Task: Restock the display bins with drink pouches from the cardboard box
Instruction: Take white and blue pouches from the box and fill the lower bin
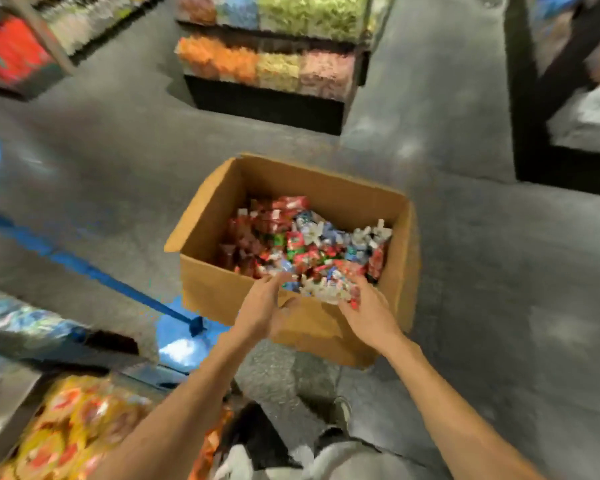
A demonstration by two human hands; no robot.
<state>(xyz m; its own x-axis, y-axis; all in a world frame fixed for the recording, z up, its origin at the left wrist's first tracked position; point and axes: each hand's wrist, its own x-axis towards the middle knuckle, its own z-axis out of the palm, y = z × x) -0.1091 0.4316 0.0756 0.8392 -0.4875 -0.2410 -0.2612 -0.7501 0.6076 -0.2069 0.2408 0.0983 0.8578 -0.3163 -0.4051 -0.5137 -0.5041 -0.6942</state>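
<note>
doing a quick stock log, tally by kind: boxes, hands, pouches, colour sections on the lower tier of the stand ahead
cardboard box: 1
hands: 2, left hand and right hand
lower-tier sections of the stand: 3, orange section, yellow-green section, pink section
pouches: too many and too blurred to count
total: 6, pouches left out

This is a shop, seen from an aisle. A low black display stand (267, 105) carries open bins (278, 65) heaped with small packets sorted by colour: orange, pale green and pink below, blue and green above. Shelving (18, 53) with red packs stands at the left, dark racks (534, 98) at the right. On the grey concrete floor (482, 271) between them sits a cardboard box (222, 292) of drink pouches (302, 244).
</note>
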